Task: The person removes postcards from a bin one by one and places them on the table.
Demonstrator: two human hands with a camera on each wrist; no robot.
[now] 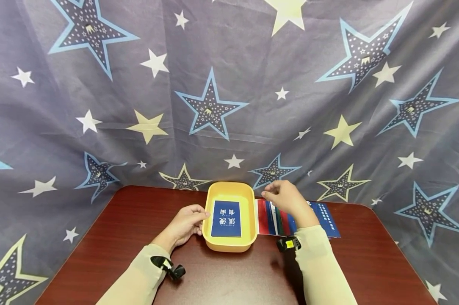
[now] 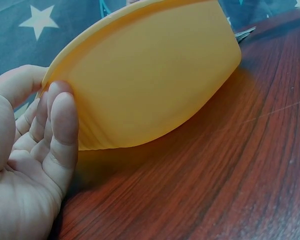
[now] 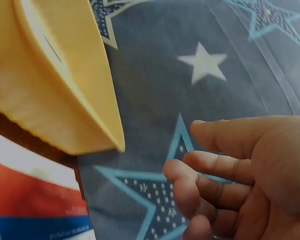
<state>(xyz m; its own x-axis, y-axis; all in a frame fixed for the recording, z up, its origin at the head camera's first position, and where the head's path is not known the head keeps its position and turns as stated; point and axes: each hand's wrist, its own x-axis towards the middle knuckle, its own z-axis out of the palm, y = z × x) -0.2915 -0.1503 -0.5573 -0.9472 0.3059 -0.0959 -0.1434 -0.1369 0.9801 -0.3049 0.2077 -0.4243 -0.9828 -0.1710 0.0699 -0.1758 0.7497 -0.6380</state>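
Note:
A yellow plastic tray (image 1: 229, 245) stands on the table, and a blue card with white characters (image 1: 226, 231) lies flat inside it. My left hand (image 1: 184, 224) pinches the tray's left rim, thumb over the edge and fingers against the outer wall; the left wrist view shows this grip on the tray wall (image 2: 150, 80). To the right of the tray, my right hand (image 1: 286, 197) hovers above a row of overlapping cards (image 1: 265, 222). Its fingers (image 3: 215, 185) are loosely bent, and nothing is between them and the thumb.
The dark red wooden table (image 1: 138, 220) ends at a grey curtain with a star pattern (image 1: 222, 51) close behind the tray. Blue cards (image 1: 328, 220) lie at the right end of the row. A black camera strap is on each wrist.

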